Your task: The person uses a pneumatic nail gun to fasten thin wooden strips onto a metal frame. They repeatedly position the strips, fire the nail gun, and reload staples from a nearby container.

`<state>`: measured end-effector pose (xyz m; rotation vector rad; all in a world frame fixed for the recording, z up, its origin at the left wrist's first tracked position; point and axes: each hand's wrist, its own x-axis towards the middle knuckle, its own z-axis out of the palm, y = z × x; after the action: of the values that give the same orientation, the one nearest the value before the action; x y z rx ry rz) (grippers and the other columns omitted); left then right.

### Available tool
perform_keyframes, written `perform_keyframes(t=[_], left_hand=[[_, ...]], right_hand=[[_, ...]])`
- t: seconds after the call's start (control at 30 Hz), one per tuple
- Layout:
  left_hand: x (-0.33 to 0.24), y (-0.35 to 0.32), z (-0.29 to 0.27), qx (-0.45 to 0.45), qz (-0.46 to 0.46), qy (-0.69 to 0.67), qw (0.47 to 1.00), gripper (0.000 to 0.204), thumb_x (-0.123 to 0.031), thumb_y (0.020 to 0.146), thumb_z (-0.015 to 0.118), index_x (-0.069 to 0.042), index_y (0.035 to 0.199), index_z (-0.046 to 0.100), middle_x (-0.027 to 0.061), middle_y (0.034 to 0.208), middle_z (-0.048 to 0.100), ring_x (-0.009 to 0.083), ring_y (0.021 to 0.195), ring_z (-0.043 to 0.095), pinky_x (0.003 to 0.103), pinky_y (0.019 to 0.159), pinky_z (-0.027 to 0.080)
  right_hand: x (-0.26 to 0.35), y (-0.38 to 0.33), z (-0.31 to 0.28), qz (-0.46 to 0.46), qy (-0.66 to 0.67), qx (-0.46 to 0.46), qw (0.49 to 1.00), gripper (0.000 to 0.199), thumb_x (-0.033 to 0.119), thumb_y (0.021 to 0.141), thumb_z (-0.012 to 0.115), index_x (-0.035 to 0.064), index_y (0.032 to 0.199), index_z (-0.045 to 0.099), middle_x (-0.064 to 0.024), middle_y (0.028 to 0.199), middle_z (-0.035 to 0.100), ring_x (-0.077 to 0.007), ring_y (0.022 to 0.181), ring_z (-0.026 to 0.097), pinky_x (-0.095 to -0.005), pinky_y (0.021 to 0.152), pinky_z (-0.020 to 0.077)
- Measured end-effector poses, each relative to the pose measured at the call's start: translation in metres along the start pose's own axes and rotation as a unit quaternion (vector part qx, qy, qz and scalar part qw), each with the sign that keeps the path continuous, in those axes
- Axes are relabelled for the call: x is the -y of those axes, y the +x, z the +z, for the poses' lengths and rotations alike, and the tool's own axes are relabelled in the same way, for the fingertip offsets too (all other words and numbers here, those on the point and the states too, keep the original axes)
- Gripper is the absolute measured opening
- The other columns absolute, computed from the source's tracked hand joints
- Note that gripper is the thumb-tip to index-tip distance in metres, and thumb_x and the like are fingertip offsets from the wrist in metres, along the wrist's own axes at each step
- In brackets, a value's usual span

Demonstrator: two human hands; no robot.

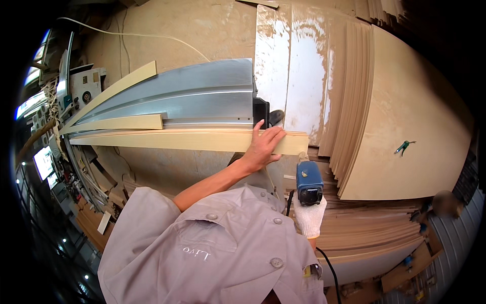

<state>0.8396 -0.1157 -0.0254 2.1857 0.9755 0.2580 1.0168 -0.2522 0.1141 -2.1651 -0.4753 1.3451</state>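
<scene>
A long pale wooden strip (202, 141) runs from the left along the near edge of a grey metal machine table (212, 104). My bare left hand (263, 144) grips it near its right end, fingers over the top and thumb along the near side. In a white glove, my right hand (310, 215) is closed around a blue power tool (309, 177) with a black end. The tool's front meets the right end of the strip; the exact contact is too small to make out. A black cord (331, 268) trails below the right hand.
Two shorter pale strips (126, 122) lie on the metal table. To the right, stacked brown boards (352, 91) stand beside a large pale panel (415, 121) with a green-handled tool (404, 147) on it. More boards (364, 228) are piled near my right arm. A cable (136, 35) crosses the floor.
</scene>
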Motion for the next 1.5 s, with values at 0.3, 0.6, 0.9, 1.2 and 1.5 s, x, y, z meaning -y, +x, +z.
perform_keyframes(t=[0.3,0.6,0.9,1.2,1.5], left_hand=[[0.05,-0.072,-0.071,0.011,-0.039,0.094,0.995,0.089,-0.018,0.067,0.093,-0.008,0.146,0.053,0.0102,0.14,0.057,0.0274,0.138,0.052,0.054,0.125,0.029],[0.144,-0.202,-0.192,0.012,-0.128,0.2,0.971,0.079,-0.003,0.067,0.084,-0.003,0.141,0.055,0.0153,0.132,0.06,0.0353,0.126,0.057,0.044,0.11,0.046],[0.18,-0.199,-0.187,-0.004,-0.082,0.157,0.984,0.071,0.0,0.064,0.081,-0.002,0.13,0.057,0.0157,0.13,0.06,0.0367,0.124,0.057,0.042,0.104,0.052],[0.199,-0.193,-0.191,0.018,-0.062,0.091,0.994,0.071,-0.004,0.06,0.087,-0.001,0.126,0.059,0.0162,0.126,0.06,0.0369,0.121,0.057,0.044,0.106,0.05],[0.202,-0.199,-0.188,-0.012,-0.025,0.03,0.999,0.07,-0.001,0.062,0.08,0.001,0.128,0.055,0.0186,0.127,0.058,0.0396,0.121,0.055,0.047,0.105,0.048]], right_hand=[[-0.011,-0.009,0.039,-0.031,0.027,0.012,0.999,0.032,0.001,0.077,0.077,0.0007,0.109,0.069,-0.01,0.089,0.073,-0.0183,0.081,0.07,-0.0321,0.078,0.0554],[-0.004,-0.02,0.083,-0.088,0.001,0.032,0.996,0.037,0.0,0.078,0.079,0.0023,0.113,0.067,-0.0081,0.094,0.074,-0.0146,0.085,0.069,-0.03,0.079,0.0551],[-0.041,-0.007,0.108,-0.213,-0.085,0.016,0.973,0.01,0.007,0.088,0.072,-0.0005,0.094,0.069,-0.0036,0.076,0.068,-0.0129,0.068,0.062,-0.0339,0.064,0.0515],[-0.024,-0.023,0.134,-0.125,-0.073,-0.005,0.989,0.014,0.005,0.086,0.073,-0.0015,0.096,0.067,-0.0077,0.077,0.07,-0.0153,0.066,0.066,-0.0332,0.064,0.0526],[-0.014,-0.06,0.204,-0.062,-0.014,-0.01,0.998,0.023,0.009,0.081,0.085,-0.0006,0.091,0.067,-0.0032,0.083,0.071,-0.0096,0.075,0.064,-0.0303,0.069,0.0531]])
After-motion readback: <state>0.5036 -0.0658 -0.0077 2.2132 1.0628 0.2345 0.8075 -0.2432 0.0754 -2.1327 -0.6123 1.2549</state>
